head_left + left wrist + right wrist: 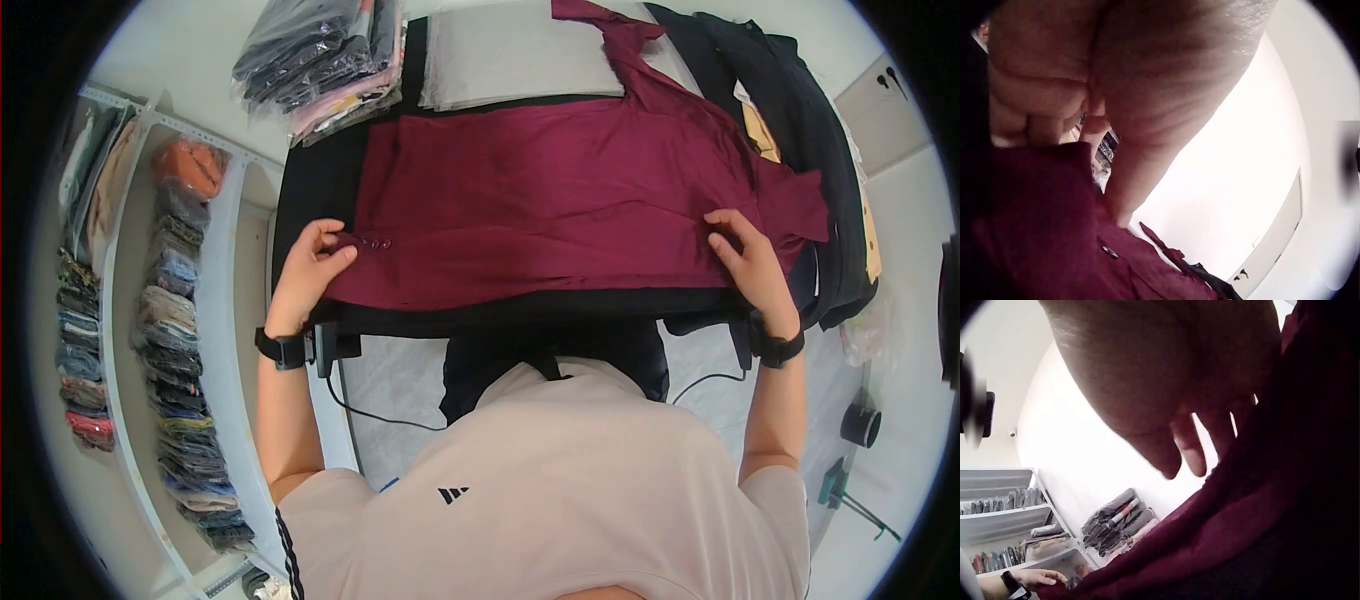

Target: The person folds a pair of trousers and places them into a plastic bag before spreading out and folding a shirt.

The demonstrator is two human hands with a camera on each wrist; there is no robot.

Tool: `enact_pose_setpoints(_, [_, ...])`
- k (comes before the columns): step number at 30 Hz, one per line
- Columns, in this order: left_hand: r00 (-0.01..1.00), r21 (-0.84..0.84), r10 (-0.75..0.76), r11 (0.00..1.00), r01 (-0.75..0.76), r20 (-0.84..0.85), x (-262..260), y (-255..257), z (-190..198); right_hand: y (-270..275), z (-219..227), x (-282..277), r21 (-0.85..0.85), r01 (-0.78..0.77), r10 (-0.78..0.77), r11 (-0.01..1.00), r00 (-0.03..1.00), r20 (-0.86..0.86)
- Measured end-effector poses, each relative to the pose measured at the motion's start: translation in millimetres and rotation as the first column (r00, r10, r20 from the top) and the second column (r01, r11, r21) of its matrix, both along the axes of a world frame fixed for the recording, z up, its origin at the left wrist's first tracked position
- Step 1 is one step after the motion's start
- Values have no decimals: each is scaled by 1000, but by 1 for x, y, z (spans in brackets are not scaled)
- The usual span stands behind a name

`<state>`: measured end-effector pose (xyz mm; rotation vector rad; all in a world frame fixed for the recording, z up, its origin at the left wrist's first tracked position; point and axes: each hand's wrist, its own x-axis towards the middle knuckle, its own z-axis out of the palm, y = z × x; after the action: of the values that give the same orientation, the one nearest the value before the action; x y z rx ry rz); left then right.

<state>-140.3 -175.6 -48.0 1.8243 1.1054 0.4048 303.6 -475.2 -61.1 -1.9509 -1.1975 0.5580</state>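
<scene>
A long maroon garment lies spread flat over the black-covered table, its sleeve-like parts toward the right and its straight end toward the left. At the near left corner my left hand pinches the cloth between thumb and fingers, beside a short row of small round buttons. One button shows close below the thumb in the left wrist view. My right hand rests at the garment's right part, with fingers loosely bent and spread. Gaps show between those fingers in the right wrist view, with nothing held.
Clear plastic bags lie flat behind the garment. A stack of bagged clothes stands at the back left. Dark clothes lie along the right side. White shelves of folded, bagged clothes stand at the left.
</scene>
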Motion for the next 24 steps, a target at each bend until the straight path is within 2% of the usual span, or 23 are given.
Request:
enact_pose_setpoints(1, [998, 40, 14, 999, -12, -58, -1, -3, -3, -6, 3, -1, 6, -48, 47, 999, 992, 119])
enact_pose_setpoints(2, [1000, -51, 5, 999, -4, 17, -2, -6, -4, -12, 5, -2, 2, -95, 92, 995, 967, 236])
enact_pose_setpoints(3, [1000, -58, -3, 998, 4, 18, -1, -11, -4, -20, 6, -2, -5, -87, 86, 996, 968, 237])
enact_pose_setpoints(5, [992, 265, 51, 964, -18, -118, 3, -23, -2, -33, 9, 0, 9, -86, 79, 996, 950, 303])
enact_pose_setpoints(6, [978, 612, 21, 783, 114, -209, 11, -33, 4, -39, 8, 4, 1, -80, 76, 997, 950, 303])
enact_pose_setpoints(7, [978, 606, 12, 787, 119, -209, 16, -42, 10, -46, 6, 7, 16, -69, 58, 998, 930, 364])
enact_pose_setpoints(9, [911, 573, -310, 709, 412, -272, 26, -60, 16, -56, 0, 12, 24, -46, 32, 999, 904, 427])
enact_pose_setpoints(10, [881, 440, -376, 765, 471, -288, 33, -71, 19, -60, -4, 15, 32, -15, 0, 999, 904, 427])
enact_pose_setpoints(11, [853, 402, -410, 756, 516, -323, 38, -77, 19, -65, -9, 19, 38, 18, -33, 999, 902, 430])
enact_pose_setpoints(13, [867, 505, -337, 711, 490, -366, 38, -75, 13, -72, -19, 24, 71, 69, -92, 995, 902, 422])
enact_pose_setpoints(15, [938, 589, -213, 734, 338, -273, 29, -59, 11, -69, -28, 25, 122, 113, -150, 986, 919, 365])
enact_pose_setpoints(18, [944, 688, 43, 695, 206, -326, 4, -27, -13, -71, -36, 27, 163, 216, -253, 963, 932, 260])
enact_pose_setpoints(19, [960, 621, 44, 770, 143, -276, -3, -18, -21, -72, -40, 29, 178, 246, -281, 953, 937, 207])
enact_pose_setpoints(21, [970, 560, 38, 822, 107, -241, -9, -11, -30, -74, -49, 34, 217, 269, -308, 938, 936, 172])
enact_pose_setpoints(24, [973, 540, 37, 836, 93, -226, -6, -13, -30, -74, -55, 36, 253, 283, -325, 925, 935, 143])
